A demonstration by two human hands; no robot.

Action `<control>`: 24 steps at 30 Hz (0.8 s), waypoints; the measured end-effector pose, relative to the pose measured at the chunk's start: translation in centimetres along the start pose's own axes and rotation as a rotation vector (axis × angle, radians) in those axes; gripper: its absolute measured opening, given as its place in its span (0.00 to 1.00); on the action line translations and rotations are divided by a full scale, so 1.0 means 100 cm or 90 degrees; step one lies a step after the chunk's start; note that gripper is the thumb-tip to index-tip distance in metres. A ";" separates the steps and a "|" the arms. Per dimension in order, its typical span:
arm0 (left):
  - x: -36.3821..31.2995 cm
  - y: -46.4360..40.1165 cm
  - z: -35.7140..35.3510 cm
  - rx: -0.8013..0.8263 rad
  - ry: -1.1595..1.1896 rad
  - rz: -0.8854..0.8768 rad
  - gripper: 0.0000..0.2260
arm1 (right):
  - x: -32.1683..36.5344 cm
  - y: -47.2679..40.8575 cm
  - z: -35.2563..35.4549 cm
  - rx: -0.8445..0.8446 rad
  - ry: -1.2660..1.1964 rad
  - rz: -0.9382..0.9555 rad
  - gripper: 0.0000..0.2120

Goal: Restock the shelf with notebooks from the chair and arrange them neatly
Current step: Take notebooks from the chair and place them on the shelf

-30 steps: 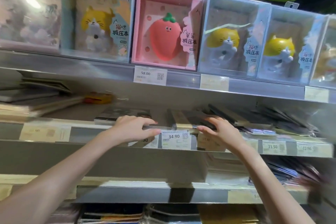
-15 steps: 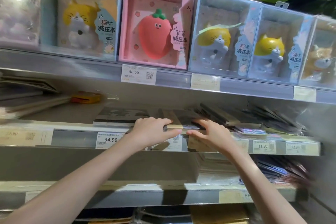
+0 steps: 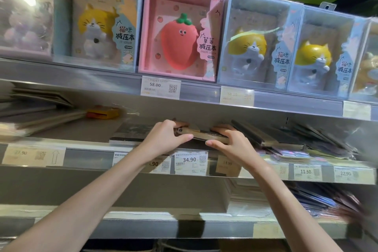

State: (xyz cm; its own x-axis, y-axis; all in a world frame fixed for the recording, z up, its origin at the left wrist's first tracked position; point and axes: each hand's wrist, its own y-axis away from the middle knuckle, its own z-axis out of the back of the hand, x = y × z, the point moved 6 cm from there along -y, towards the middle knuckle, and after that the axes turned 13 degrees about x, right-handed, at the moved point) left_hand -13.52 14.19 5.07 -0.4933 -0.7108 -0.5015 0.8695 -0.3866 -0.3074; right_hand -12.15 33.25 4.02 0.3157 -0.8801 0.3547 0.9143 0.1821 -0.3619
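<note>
Two hands [image 3: 201,141] around one notebook stack [image 3: 204,134]

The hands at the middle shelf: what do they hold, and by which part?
A flat notebook, gripped at its two ends, left hand on the left end, right hand on the right.

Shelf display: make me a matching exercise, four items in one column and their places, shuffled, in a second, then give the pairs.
Items:
1. strawberry box
2. 34.90 price tag
3. yellow item
4. tan notebook

Places:
A. lying on the middle shelf, left of both hands
B. gripped between the left hand and the right hand
C. standing on the top shelf, between two cat boxes
D. on the front rail of the middle shelf, below the hands

Pairs: 1-C, 2-D, 3-A, 4-B
</note>
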 end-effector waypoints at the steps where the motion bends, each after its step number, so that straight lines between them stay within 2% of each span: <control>1: 0.002 0.001 0.005 -0.005 -0.006 -0.001 0.15 | 0.004 -0.004 -0.001 -0.009 0.001 0.012 0.28; 3: 0.011 0.004 0.017 -0.009 -0.003 0.006 0.10 | 0.014 -0.012 -0.004 -0.023 0.005 0.033 0.25; 7: 0.042 0.009 0.046 -0.039 0.018 0.013 0.14 | 0.046 -0.033 -0.024 0.016 -0.021 0.070 0.22; 12: 0.073 0.026 0.056 0.046 0.012 0.057 0.09 | 0.064 -0.053 -0.044 0.094 -0.011 0.100 0.19; 14: 0.082 0.033 0.062 0.095 -0.016 0.111 0.17 | 0.057 -0.056 -0.043 0.107 -0.034 0.080 0.19; 18: 0.098 0.040 0.071 0.180 -0.112 0.204 0.23 | 0.034 -0.053 -0.032 0.103 -0.080 0.036 0.17; 19: 0.098 0.042 0.072 0.183 -0.113 0.209 0.21 | 0.030 -0.051 -0.028 0.097 -0.084 0.038 0.17; 21: 0.099 0.038 0.069 0.183 -0.082 0.202 0.27 | 0.021 -0.045 -0.019 0.082 -0.087 0.031 0.16; 22: 0.099 0.036 0.067 0.187 -0.068 0.190 0.27 | 0.016 -0.042 -0.016 0.076 -0.084 0.024 0.16; 24: 0.093 0.035 0.063 0.207 -0.066 0.144 0.22 | 0.006 -0.034 -0.013 0.076 -0.067 0.008 0.17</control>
State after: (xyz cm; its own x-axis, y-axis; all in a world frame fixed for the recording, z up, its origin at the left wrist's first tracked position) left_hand -14.94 2.49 4.44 -0.2981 -0.8485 -0.4373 0.9264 -0.3676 0.0818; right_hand -15.39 31.58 4.35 0.3462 -0.8274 0.4422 0.9319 0.2490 -0.2637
